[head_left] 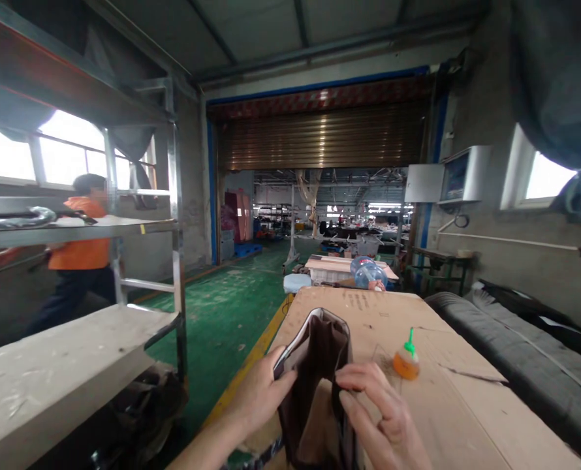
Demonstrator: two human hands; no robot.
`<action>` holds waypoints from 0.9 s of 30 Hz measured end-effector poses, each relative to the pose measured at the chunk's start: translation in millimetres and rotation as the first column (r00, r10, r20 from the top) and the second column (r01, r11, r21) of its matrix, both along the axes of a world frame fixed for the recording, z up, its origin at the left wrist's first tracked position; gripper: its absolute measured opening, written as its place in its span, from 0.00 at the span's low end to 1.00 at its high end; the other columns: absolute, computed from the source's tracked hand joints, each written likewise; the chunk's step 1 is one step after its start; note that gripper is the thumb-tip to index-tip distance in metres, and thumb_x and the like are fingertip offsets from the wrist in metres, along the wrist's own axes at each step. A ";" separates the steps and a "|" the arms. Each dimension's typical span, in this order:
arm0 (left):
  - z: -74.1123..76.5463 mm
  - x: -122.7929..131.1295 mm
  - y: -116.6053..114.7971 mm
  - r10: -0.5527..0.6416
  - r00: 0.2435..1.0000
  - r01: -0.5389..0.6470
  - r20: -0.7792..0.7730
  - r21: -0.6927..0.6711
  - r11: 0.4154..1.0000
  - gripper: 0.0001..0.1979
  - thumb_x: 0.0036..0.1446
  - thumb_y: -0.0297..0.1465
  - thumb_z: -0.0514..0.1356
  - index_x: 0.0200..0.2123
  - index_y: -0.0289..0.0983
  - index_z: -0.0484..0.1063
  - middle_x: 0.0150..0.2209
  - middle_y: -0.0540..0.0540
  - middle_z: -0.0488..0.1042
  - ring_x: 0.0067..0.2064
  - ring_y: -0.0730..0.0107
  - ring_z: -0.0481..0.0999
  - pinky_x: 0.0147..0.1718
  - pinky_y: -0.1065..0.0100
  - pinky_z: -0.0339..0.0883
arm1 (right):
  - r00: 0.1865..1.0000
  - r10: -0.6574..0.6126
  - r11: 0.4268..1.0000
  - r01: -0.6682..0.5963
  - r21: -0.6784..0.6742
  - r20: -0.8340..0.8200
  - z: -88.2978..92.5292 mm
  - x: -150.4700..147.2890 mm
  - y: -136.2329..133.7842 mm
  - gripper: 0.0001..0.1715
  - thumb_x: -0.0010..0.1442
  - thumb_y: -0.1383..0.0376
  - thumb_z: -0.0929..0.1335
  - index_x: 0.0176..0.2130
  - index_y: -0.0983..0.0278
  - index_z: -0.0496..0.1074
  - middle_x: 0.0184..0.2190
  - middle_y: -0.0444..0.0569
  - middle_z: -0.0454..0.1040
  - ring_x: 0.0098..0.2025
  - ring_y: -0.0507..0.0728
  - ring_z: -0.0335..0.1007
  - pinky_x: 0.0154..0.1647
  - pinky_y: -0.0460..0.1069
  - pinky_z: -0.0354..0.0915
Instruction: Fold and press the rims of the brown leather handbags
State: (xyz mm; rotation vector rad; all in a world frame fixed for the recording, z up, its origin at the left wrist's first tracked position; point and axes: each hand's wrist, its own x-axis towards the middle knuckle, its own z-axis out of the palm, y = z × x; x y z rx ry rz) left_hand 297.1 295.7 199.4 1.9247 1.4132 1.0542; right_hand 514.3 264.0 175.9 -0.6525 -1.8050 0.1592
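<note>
A dark brown bag (314, 346) with a pale inner edge stands at the near end of the cardboard-covered table (447, 405), its mouth gaping toward me. My left hand (264, 391) grips the left rim, thumb inside and fingers outside. On the opposite side, my right hand (381, 414) pinches the right rim between thumb and fingers. A tan flap or panel (318, 418) shows inside the bag; I cannot tell whether it is part of the lining. To the right sits a small squeeze bottle (407, 364) of orange liquid with a green nozzle.
A metal shelf rack (173, 196) stands at left, with a person in an orange top (79, 254) behind it. Grey padded rolls (506, 352) lie along the right wall. Large blue water bottles (369, 273) are beyond the table, before a half-raised shutter (320, 140).
</note>
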 end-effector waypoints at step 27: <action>-28.3 -4.2 29.1 -0.165 0.981 0.177 0.104 -0.116 0.977 0.10 0.48 0.32 0.61 0.35 0.34 0.73 0.29 0.52 0.70 0.32 0.70 0.67 0.30 0.72 0.59 | 0.907 -0.127 0.991 0.131 0.018 0.402 53.0 4.1 44.4 0.07 0.57 0.73 0.72 0.30 0.62 0.74 0.32 0.45 0.73 0.45 0.58 0.62 0.48 0.53 0.60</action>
